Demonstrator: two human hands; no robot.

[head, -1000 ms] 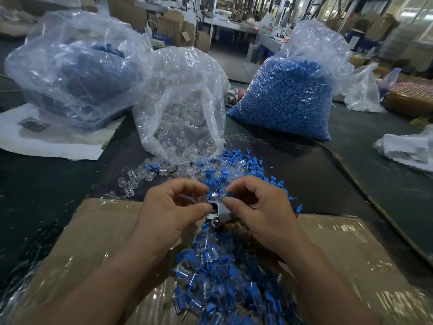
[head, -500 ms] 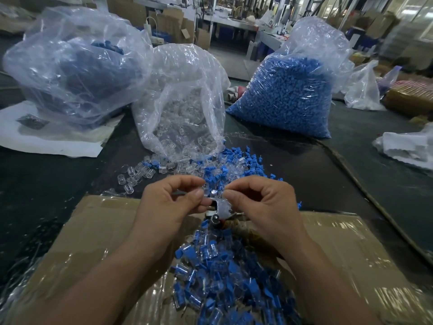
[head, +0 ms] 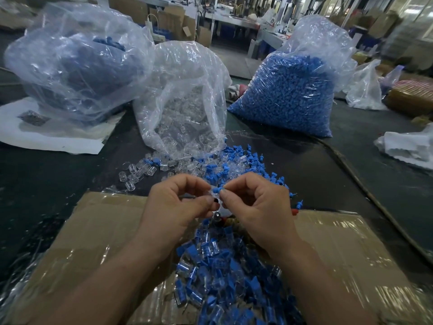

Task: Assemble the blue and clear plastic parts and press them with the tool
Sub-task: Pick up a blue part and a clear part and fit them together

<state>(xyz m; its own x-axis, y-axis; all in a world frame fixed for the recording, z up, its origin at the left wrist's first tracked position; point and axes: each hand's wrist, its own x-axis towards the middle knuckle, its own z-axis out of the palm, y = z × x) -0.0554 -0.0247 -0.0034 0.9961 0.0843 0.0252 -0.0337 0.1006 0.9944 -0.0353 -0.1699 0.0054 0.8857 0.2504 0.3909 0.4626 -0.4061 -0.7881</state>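
A worker's left hand and right hand meet just above the far edge of the cardboard, each grip closed in a pinch. The right thumb and forefinger hold a blue part, the left thumb and forefinger a clear part, and the two pieces touch between the fingertips. Directly under the hands, at the cardboard's far edge, a sliver of the metal tool shows; which hand holds it, if either, cannot be told. A pile of joined blue-and-clear pieces lies along the middle of the cardboard, between the forearms. Just beyond the cardboard, loose parts of both colours are scattered on the dark worktop. Farther beyond it stand three plastic bags: a bag of clear parts straight ahead with its mouth spilling toward the cardboard, a bag of blue parts to the right, and a third bag with bluish contents to the left.
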